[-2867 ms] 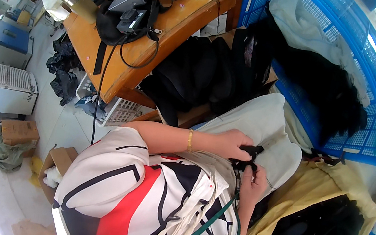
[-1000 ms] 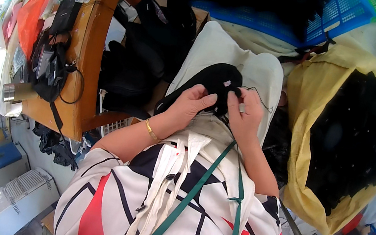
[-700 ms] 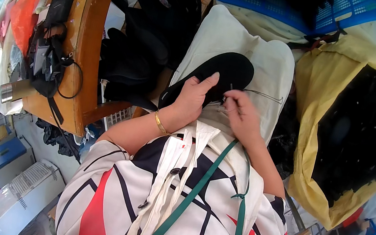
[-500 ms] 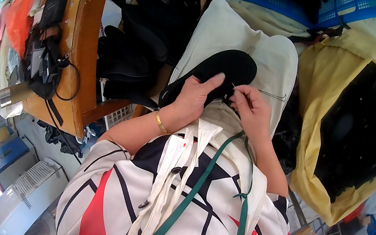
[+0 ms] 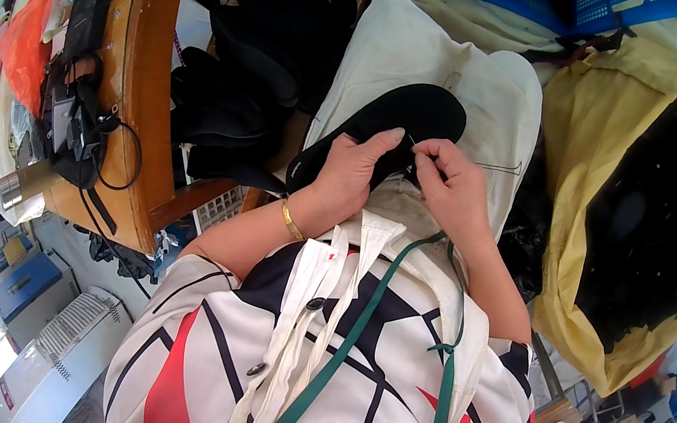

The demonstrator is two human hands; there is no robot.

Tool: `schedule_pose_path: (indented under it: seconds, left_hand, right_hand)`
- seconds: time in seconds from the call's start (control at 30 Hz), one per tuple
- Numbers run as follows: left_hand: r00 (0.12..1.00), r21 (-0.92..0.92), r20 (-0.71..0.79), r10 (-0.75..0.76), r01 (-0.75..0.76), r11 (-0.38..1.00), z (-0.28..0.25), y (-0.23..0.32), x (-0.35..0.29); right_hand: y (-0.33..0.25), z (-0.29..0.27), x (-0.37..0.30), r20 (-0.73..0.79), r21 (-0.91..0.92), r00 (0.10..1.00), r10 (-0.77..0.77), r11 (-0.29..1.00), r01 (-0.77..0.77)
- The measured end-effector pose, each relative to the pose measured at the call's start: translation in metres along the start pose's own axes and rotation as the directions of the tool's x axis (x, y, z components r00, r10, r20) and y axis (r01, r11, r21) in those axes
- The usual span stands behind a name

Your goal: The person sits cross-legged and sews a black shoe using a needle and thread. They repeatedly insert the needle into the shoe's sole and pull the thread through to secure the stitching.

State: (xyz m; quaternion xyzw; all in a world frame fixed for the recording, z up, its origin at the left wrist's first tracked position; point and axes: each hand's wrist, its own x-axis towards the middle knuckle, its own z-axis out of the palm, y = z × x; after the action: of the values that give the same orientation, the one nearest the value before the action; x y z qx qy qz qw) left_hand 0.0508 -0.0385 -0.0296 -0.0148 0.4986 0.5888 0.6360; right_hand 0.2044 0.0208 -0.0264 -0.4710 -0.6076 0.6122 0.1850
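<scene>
- Black sole-shaped piece [image 5: 424, 111] sits over your lap in the head view, on the white cloth [image 5: 388, 34], rounded end toward 2 o'clock, other end down at 8.
- Same view, your left hand [image 5: 350, 179] comes in from 7 o'clock and has that piece gripped, thumb on top, other fingers mostly hidden. If the thumb slackens, I reckon the piece could twist or skate on the cloth.
- Your right hand [image 5: 456, 187], around the piece's 4 o'clock edge, has thumb and index pinched on a thin pale sliver [image 5: 411, 139]. Looks like a needle, too small to swear to. It's right beside your left thumb, so one slip under a hard push could jab you.
- Thin dark line [image 5: 504, 169] out at 3 o'clock looks like loose thread to me. If so, your wrist could snag or tangle it.
- Also, the green cord [image 5: 367, 307] hangs toward 6 o'clock, upper end near your right wrist. Might catch when you pull.
</scene>
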Motion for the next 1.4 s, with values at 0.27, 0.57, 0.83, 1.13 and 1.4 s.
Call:
schedule_pose_path:
  seconds: [0.27,0.57,0.83,1.13,1.4]
  left_hand:
    - [1.000,0.049,0.013,-0.008,0.008,0.999,-0.002,-0.004,-0.002]
    - [1.000,0.042,0.014,0.008,-0.009,0.999,0.008,0.002,-0.008]
    - [0.998,0.065,-0.038,-0.053,0.055,0.996,-0.004,-0.003,0.002]
    - [0.997,0.262,0.076,0.019,-0.039,0.964,-0.008,-0.010,0.001]
    - [0.969,0.468,0.176,0.172,-0.236,0.852,0.006,-0.013,-0.009]
  right_hand:
    - [-0.013,-0.007,0.002,0.104,0.152,0.983,0.155,0.974,-0.169]
    - [0.012,0.002,0.000,0.015,0.042,1.000,-0.025,0.999,0.024]
    - [0.015,0.004,-0.003,-0.002,0.010,0.997,-0.071,0.997,0.071]
    - [-0.018,0.011,0.006,-0.005,0.171,0.991,0.130,0.977,-0.127]
    - [-0.011,-0.013,0.011,-0.082,-0.430,0.914,-0.397,0.842,0.326]
